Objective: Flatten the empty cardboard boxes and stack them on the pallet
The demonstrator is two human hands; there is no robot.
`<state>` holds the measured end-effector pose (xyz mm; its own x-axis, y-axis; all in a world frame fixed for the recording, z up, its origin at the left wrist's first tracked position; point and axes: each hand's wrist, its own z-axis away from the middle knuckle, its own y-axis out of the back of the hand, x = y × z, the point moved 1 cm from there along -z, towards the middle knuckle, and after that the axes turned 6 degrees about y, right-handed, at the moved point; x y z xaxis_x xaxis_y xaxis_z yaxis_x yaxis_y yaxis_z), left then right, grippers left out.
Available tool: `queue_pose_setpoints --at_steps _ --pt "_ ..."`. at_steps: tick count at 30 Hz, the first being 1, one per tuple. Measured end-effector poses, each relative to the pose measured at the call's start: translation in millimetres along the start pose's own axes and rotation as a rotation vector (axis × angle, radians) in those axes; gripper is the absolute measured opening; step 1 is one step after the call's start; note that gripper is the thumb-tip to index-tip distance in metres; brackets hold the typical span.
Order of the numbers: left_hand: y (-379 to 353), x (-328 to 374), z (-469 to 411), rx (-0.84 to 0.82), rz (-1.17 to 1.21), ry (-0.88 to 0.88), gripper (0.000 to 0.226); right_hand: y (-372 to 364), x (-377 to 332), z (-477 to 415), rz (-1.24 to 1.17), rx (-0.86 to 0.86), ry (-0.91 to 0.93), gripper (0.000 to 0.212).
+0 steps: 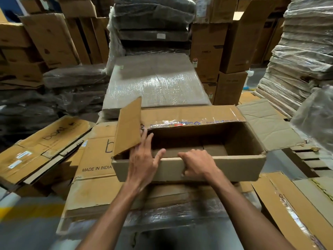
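Note:
An open brown cardboard box (234,166) stands in front of me on a stack of flattened, plastic-wrapped cartons (93,192). Its left flap (128,127) sticks up, its right flap (266,123) lies spread outward, and its far flap carries clear printed tape. My left hand (144,159) reaches over the near wall with straight fingers touching the raised left flap. My right hand (198,165) grips the top edge of the near wall, fingers curled over it. The box looks empty inside.
Flattened boxes (36,150) lie to the left and at lower right (297,204). A wooden pallet (310,159) shows at the right. Shrink-wrapped flat stacks (156,83) rise straight ahead and at right (297,60). Upright cartons (232,87) fill the background.

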<state>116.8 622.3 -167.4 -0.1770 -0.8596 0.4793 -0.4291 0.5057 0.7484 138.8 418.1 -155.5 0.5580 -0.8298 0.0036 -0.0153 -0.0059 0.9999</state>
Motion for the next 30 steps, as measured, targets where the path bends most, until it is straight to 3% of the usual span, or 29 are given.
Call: queue_pose_setpoints --at_steps 5,10,14,17,20,22,26,28,30 --pt "39 -45 -34 0.227 -0.136 0.115 0.073 -4 1 0 -0.027 0.007 -0.001 0.045" --pt "36 -84 -42 -0.015 -0.297 0.478 0.091 -4 -3 0 -0.035 0.028 -0.01 0.041" --pt "33 -73 -52 -0.175 -0.279 0.679 0.098 -2 -4 5 -0.026 0.005 0.008 0.043" --pt "30 -68 -59 -0.175 -0.271 0.717 0.089 1 -3 7 -0.042 -0.026 -0.007 0.047" --pt "28 -72 -57 -0.126 -0.266 0.67 0.069 6 0 7 -0.142 -0.097 -0.055 0.066" --pt "28 -74 -54 -0.101 -0.257 0.669 0.059 13 1 3 -0.365 -0.131 -0.134 0.071" --pt "34 -69 -49 -0.089 -0.222 0.673 0.048 21 2 -25 -0.856 0.064 -0.326 0.05" --pt "37 -69 -44 -0.081 -0.219 0.682 0.045 20 -3 -38 -1.258 0.108 -0.447 0.046" --pt "37 -70 -38 -0.071 -0.217 0.684 0.043 20 -10 -49 -1.742 0.182 -0.51 0.025"
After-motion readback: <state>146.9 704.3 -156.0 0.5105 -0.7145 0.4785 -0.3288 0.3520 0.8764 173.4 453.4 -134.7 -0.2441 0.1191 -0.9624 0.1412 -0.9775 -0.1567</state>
